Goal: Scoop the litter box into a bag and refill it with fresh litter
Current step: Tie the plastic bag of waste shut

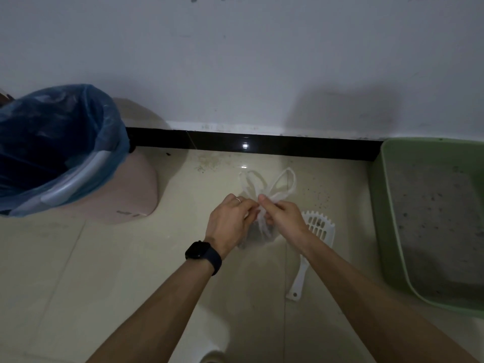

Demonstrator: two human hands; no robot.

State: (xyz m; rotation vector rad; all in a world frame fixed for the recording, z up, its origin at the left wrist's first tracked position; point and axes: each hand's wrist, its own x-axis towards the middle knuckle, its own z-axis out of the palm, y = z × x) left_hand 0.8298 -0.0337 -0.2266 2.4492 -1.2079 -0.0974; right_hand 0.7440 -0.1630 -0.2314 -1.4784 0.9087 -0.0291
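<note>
1. Pinching the gathered neck of the small white bag (255, 235) from both sides: left hand (230, 218) on its left, right hand (284, 216) on its right, fingers (246, 205) of each curled round the bunched plastic.
2. Resting on the floor (104, 271) between bin and litter box, a little out from the black skirting (262, 145); something dark showing through the bag's lower part, under the hands.
3. Long axis running from the person toward the wall: load nearest, 2 loop handles (285, 182) splayed beyond the fingertips, lying loose; impossible to tell whether knotted yet.
4. Equally near to both hands, 1 loop on each hand's side; judged from the grip, the bag-closing step.
5. Just right of the bag, partly under the right forearm: white slotted scoop (318, 226), head toward the wall, handle toward the person, held by neither hand.
6. Against the wall at the floor's right edge: green litter box (390, 231), holding a thin grey layer of litter (440, 218) with dark specks; refill judged not yet done.
7. Against the wall at the left: pink bin (125, 197) with blue liner (52, 142), open-topped, contents too dark to tell.
8. Scattered grains (318, 199) on the floor between bag and box.
</note>
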